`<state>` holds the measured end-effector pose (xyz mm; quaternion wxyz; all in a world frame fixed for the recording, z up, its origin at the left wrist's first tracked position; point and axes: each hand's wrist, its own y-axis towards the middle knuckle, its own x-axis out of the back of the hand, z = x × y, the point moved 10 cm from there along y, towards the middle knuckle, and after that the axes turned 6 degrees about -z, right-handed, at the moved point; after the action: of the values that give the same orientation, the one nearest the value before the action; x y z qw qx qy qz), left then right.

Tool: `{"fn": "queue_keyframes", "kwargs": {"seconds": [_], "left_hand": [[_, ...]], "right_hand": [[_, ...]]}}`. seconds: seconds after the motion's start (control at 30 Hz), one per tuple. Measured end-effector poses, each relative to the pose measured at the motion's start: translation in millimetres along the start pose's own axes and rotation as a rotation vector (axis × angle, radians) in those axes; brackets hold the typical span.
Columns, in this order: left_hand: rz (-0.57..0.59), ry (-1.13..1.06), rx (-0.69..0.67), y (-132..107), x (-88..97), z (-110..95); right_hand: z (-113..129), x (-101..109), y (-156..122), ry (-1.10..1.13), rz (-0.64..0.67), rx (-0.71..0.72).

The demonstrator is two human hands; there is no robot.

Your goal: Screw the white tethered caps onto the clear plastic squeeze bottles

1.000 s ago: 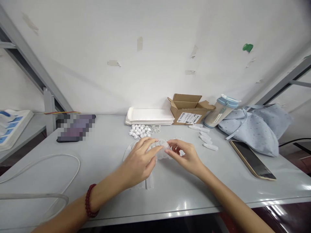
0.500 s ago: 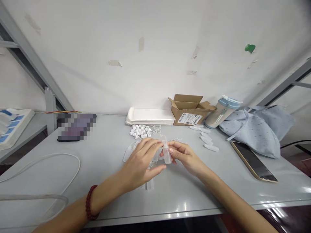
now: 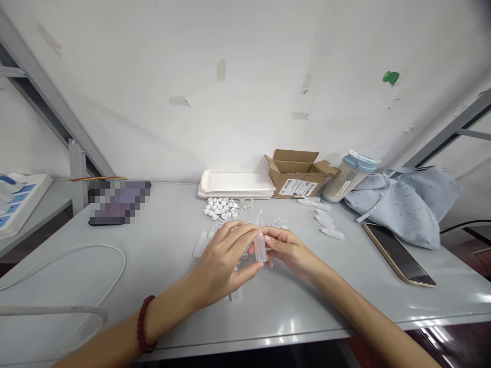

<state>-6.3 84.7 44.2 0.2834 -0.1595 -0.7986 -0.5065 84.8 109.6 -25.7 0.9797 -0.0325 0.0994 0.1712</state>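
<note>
Between my two hands a small translucent plastic squeeze bottle (image 3: pixel 260 249) stands upright, with a thin bent tube (image 3: pixel 259 216) rising from its top. My left hand (image 3: pixel 224 258) is closed on it, fingertips at the neck and thumb at the base. From the other side my right hand (image 3: pixel 293 250) pinches the bottle between thumb and fingers. Behind the hands lie a pile of small white caps (image 3: pixel 219 207) and some loose thin white tubes (image 3: pixel 274 223). More clear bottles (image 3: pixel 203 243) lie beside and under my left hand, partly hidden by it.
Several bottles (image 3: pixel 324 220) lie to the right, before an open cardboard box (image 3: pixel 295 179). A stack of white envelopes (image 3: pixel 238 184), a tumbler (image 3: pixel 349 176), a blue cloth bag (image 3: pixel 402 204) and a phone (image 3: pixel 399 255) surround the work area. A white cable (image 3: pixel 120 250) loops at left.
My left fingertips and thumb have closed onto the bottle's neck and base. The bottle has shifted slightly left and down, and my fingers now cover the base of its tube.
</note>
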Motion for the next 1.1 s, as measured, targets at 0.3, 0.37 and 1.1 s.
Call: {"fn": "queue_keyframes", "kwargs": {"seconds": [0.3,0.37,1.1], "left_hand": [[-0.009,-0.001,-0.026,0,-0.3,-3],[-0.009,-0.005,-0.028,0,-0.5,-3],[0.019,0.083,-0.074,-1,-0.5,-8]], "right_hand": [[1,-1,-1,-0.048,0.032,0.025],[2,-1,-1,-0.054,0.033,0.028],[9,3,-2,-0.227,-0.099,0.103]]}}
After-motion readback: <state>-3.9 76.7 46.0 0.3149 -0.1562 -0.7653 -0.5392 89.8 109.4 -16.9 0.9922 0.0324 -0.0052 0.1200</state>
